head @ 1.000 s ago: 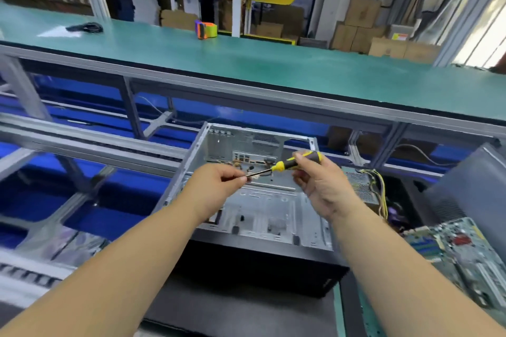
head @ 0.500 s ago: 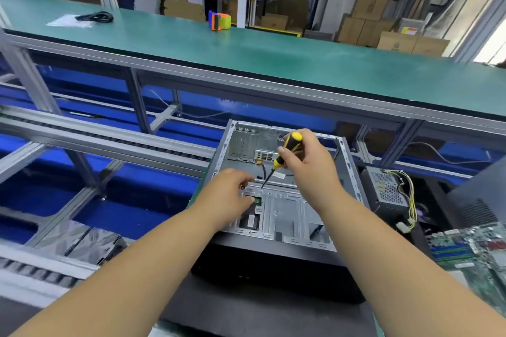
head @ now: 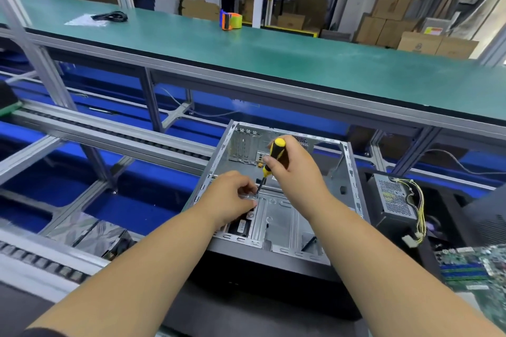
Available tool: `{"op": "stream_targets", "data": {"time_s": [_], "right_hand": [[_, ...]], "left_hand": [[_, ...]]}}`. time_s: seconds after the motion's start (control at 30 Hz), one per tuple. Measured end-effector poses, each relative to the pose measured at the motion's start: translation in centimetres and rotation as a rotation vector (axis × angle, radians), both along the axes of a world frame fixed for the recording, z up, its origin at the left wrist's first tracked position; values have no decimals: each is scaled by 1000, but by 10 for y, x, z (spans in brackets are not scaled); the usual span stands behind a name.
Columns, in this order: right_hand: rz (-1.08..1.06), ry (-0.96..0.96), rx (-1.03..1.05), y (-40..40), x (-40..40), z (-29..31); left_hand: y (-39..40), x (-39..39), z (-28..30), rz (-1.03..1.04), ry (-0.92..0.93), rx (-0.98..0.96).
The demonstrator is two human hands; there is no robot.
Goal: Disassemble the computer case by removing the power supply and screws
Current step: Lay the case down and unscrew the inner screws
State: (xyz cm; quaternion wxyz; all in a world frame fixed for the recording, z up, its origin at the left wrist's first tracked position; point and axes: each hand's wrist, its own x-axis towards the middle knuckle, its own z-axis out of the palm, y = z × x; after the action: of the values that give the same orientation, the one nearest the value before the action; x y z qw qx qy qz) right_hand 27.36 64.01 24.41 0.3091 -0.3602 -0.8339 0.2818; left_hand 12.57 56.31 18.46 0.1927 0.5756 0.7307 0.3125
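Observation:
An open, bare metal computer case (head: 347, 189) lies in front of me with its inside facing up. My right hand (head: 297, 172) grips a yellow and black screwdriver (head: 275, 156), held nearly upright, its tip down on the case floor near the left side. My left hand (head: 232, 197) is inside the case beside the tip, its fingers curled at the spot where the tip lands; whether they pinch something is hidden. The grey power supply (head: 391, 202), with yellow wires, stands outside the case to the right.
A green motherboard (head: 476, 262) lies at the lower right. Behind the case runs a long green workbench (head: 273, 55) carrying an orange tape dispenser (head: 230, 20) and a black cable (head: 111, 16). Aluminium conveyor rails (head: 109, 131) run to the left; cardboard boxes are stacked far back.
The screwdriver swung from nearly level to upright and its tip came down onto the case floor. Both hands dropped lower into the case. My view shifted left and closer.

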Motion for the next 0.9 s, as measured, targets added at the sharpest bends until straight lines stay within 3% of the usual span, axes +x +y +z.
{"op": "stream_targets", "data": {"time_s": [0.3,0.63,0.73,0.83,0.9], "right_hand": [[77,-18,19,-1,-8,5],[114,92,35,6,-14,-10],[147,190,-95,6,-16,-15],[248,382,-314,6,-23,-15],[274,435,-351,5,-28,-15]], "left_hand": [[1,-3,-1,-16,19,6],[5,-7,-11,-13,-26,58],[7,-10,-7,12,-12,126],[15,-9,4,-140,110,-43],[21,-3,5,-170,170,-78]]}}
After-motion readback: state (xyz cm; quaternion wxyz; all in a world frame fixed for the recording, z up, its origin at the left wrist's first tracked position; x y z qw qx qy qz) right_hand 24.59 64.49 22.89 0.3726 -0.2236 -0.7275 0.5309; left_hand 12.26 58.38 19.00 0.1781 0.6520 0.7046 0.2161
